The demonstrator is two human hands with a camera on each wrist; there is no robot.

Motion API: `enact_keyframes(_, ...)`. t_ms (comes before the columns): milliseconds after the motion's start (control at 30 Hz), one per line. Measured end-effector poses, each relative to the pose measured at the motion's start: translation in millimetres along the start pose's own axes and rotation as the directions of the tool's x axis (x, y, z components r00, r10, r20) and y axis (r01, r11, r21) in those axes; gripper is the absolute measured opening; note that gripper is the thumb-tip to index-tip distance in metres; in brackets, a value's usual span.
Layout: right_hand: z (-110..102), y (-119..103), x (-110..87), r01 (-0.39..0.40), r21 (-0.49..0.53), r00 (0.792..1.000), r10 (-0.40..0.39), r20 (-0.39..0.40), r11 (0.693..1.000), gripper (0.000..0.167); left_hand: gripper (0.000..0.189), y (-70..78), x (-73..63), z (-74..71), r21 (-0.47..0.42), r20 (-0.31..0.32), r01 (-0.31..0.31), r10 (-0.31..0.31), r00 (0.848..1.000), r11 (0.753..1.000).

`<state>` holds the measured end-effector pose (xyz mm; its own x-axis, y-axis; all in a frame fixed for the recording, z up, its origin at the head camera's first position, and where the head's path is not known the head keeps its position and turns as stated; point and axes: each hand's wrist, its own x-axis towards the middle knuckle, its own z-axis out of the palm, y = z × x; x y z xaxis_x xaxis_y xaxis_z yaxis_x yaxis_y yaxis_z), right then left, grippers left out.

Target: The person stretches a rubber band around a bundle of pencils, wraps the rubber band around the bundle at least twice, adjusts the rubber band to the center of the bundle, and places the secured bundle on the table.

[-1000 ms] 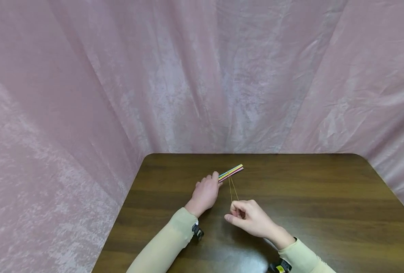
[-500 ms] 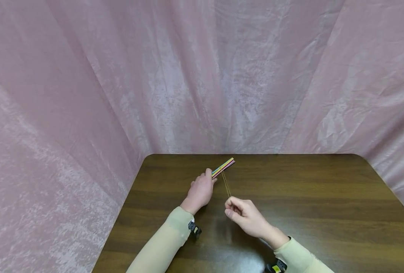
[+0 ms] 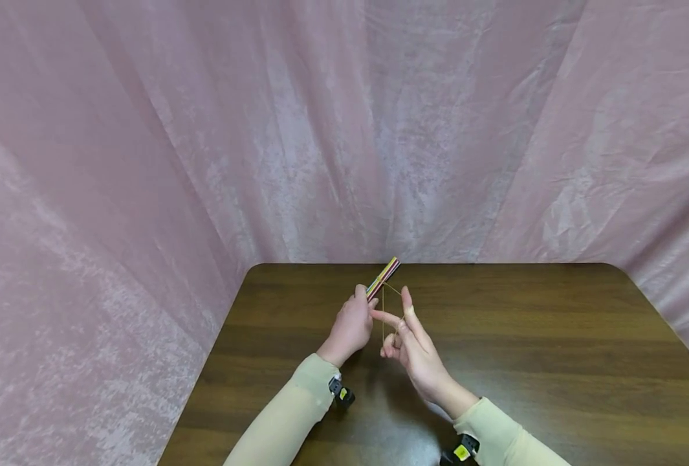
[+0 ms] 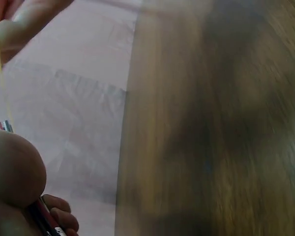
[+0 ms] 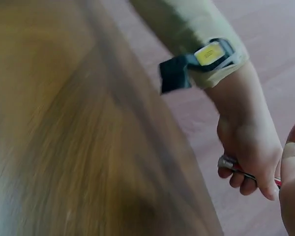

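Right hand (image 3: 421,360) has unfurled two digits, others hooking thin band (image 3: 383,299), left hand (image 3: 350,329) gripping sticks (image 3: 389,269), middles hidden

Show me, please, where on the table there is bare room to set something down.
The widest bare patch of the table lies between the right hand and the table's right edge. Another lies between the left sleeve and the left edge. Crowded: the middle, where the left hand grips the coloured bundle and a thin band stretches to the right hand.
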<state>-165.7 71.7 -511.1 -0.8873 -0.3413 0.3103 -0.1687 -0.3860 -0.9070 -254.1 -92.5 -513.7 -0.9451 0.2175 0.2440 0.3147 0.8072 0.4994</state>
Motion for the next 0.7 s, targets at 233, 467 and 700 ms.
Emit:
enact_keyframes(233,5,-7,14.9,-0.142,0.363,0.928,0.251,-0.275,0.921,0.061,0.025,8.9,0.3,1.2,0.100,-0.118,-0.025,0.037,0.992,0.995)
enact_keyframes(467,-9,-22,27.5,-0.148,0.595,0.861,0.399,-0.315,0.790,0.052,0.027,6.2,-1.2,1.2,0.267,-0.133,-0.141,0.181,0.975,0.953)
enact_keyframes(700,-25,-23,26.6,-0.160,0.634,0.873,0.408,-0.267,0.756,0.043,0.024,2.7,2.8,-7.1,0.356,-0.078,-0.264,0.310,0.948,0.896)
